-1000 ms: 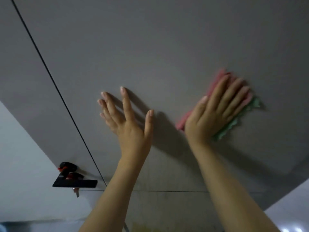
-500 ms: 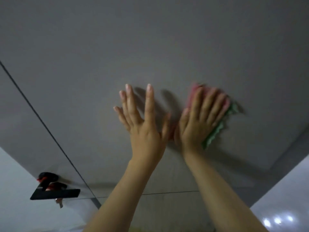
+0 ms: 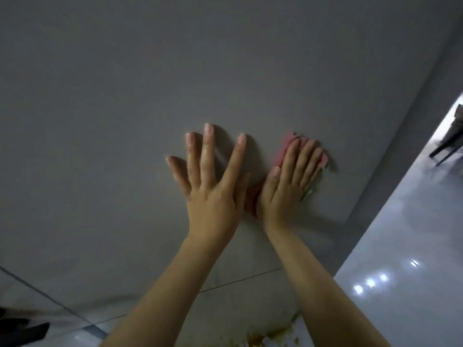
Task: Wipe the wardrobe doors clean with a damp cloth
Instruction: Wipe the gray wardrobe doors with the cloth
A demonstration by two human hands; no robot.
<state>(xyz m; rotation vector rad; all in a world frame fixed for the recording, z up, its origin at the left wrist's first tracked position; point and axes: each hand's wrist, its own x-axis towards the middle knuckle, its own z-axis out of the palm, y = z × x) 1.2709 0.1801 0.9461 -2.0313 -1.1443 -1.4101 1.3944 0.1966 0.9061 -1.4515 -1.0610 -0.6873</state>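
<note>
my left hand [image 3: 213,186]: fingers spread, flat on the grey wardrobe door [image 3: 225,71], bracing me | my right hand [image 3: 288,181]: fingers straight and together, pressing the pink-green cloth [image 3: 284,147] to the panel just beside the left | advice: keep the palm flat, pressure even, strokes overlapping toward the door's right edge.

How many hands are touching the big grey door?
2. The left hand lies flat on the bare door with fingers spread. The right hand, beside it, presses the pink cloth against the door.
</note>
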